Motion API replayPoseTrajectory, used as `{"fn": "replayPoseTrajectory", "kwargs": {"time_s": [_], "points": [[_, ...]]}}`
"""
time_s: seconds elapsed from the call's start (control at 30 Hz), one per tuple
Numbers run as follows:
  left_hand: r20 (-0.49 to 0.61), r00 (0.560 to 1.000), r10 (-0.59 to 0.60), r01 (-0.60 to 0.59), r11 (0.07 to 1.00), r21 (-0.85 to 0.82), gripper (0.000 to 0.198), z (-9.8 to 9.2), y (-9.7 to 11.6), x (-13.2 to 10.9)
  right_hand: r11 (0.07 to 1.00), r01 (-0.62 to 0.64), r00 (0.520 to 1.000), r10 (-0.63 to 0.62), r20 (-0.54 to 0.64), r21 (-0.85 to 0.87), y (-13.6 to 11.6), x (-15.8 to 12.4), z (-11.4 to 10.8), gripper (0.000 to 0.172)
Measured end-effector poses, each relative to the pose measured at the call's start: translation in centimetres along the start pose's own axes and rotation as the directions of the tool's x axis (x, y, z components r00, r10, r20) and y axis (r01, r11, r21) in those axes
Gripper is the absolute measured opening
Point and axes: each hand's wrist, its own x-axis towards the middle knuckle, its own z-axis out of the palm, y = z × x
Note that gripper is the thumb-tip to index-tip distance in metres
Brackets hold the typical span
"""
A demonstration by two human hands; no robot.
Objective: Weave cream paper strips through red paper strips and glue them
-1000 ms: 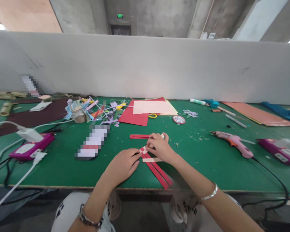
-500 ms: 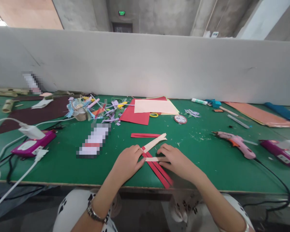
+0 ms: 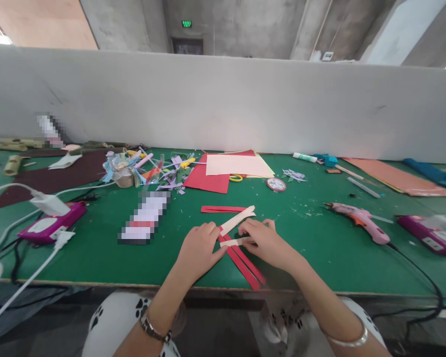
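Note:
My left hand (image 3: 197,252) rests on the table with its fingertips and thumb holding down the upper end of the red paper strips (image 3: 243,265), which run down toward the table's front edge. A cream paper strip (image 3: 228,243) lies across the red ones, and my right hand (image 3: 266,244) pinches its right end. Another cream strip (image 3: 238,221) slants up and to the right from the tops of the red strips, just beyond my fingers. Past it lies a separate folded red strip (image 3: 223,209). My fingers hide part of where the strips meet.
A pink hot glue gun (image 3: 360,220) lies at right near a purple power strip (image 3: 431,235); another purple power strip (image 3: 54,223) with cables is at left. Red paper (image 3: 208,181), pink paper (image 3: 234,164), yellow-handled scissors (image 3: 237,177) and a round clock-face piece (image 3: 276,184) lie farther back.
My right hand has shifted slightly left and up with the crossing cream strip, and its fingers have drawn closer together. My left hand stays nearly in place on the red strips.

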Motion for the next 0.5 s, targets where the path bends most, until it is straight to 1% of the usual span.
{"fn": "replayPoseTrajectory", "kwargs": {"time_s": [0.13, 0.3, 0.4, 0.5], "points": [[-0.006, 1.0, -0.003, 0.003, 1.0, -0.012, 0.01, 0.1, -0.01, -0.02, 0.997, -0.071, 0.997, 0.071, 0.007, -0.008, -0.16, -0.08, -0.04, 0.012], [0.003, 1.0, -0.018, 0.018, 1.0, -0.011, 0.01, 0.04, 0.02, 0.01, 0.992, -0.092, 0.996, 0.092, -0.004, -0.081, -0.29, -0.01, 0.15, 0.01], [0.013, 1.0, -0.028, 0.028, 1.0, -0.007, 0.011, -0.02, 0.09, 0.04, 0.982, -0.124, 0.992, 0.127, 0.007, -0.145, -0.6, -0.02, 0.32, 0.012], [0.014, 0.999, -0.034, 0.034, 0.999, -0.008, 0.011, -0.06, 0.16, 0.08, 0.964, -0.101, 0.995, 0.102, -0.009, -0.245, -1.0, -0.05, 0.37, 0.014]]}}
